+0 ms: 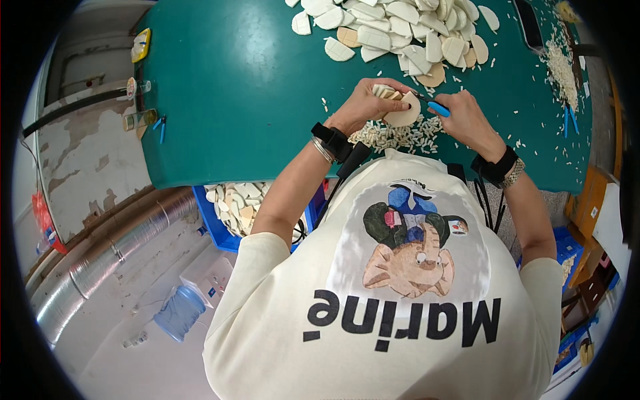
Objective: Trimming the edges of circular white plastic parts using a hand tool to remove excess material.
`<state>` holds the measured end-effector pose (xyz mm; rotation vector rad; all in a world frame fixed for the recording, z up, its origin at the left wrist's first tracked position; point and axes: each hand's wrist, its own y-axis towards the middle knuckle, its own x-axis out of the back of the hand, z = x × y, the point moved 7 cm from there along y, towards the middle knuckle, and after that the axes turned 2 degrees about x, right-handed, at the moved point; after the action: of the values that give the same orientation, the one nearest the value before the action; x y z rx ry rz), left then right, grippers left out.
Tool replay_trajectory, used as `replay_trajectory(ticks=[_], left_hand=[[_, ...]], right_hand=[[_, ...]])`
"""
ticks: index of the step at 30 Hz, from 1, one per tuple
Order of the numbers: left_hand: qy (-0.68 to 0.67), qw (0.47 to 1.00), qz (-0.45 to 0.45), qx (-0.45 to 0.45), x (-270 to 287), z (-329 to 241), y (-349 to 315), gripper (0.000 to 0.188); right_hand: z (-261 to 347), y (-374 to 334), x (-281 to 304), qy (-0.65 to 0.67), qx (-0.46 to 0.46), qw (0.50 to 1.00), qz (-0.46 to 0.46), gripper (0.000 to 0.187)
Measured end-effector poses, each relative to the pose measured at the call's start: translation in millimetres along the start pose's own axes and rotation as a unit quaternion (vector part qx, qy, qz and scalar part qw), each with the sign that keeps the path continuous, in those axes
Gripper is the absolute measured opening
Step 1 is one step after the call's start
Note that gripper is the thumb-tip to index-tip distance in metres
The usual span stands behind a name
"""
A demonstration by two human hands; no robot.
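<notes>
My left hand is closed on several thin cream-coloured rounded pieces, fanned out between thumb and fingers. One tan rounded piece faces up at the front of them. My right hand grips a tool with a blue handle and a thin dark tip; its exact kind I cannot make out. The tip reaches to the edge of the pieces in my left hand. Beneath both hands lies a heap of small cream scraps, close to the table's near edge.
A big pile of white and tan rounded pieces covers the far middle of the green table. Far right are a phone, more scraps and a blue-handled tool. A blue bin of pieces stands below the near edge.
</notes>
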<state>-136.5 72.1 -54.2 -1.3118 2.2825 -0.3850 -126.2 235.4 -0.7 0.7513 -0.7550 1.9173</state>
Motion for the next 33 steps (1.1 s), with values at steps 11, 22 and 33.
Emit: replay_trajectory(ticks=[11,22,33], left_hand=[[0.010,1.000,0.009,0.014,-4,-2,-3,0.027],[-0.136,0.991,-0.008,0.016,0,11,-3,0.033],[-0.463,0.880,-0.054,0.096,33,53,-23,0.038]], right_hand=[[-28,11,-16,0.231,-0.151,0.961,0.033,0.035],[-10,12,-42,0.550,-0.233,0.792,0.126,0.029],[-49,75,-23,-0.053,-0.072,0.990,-0.109,0.045]])
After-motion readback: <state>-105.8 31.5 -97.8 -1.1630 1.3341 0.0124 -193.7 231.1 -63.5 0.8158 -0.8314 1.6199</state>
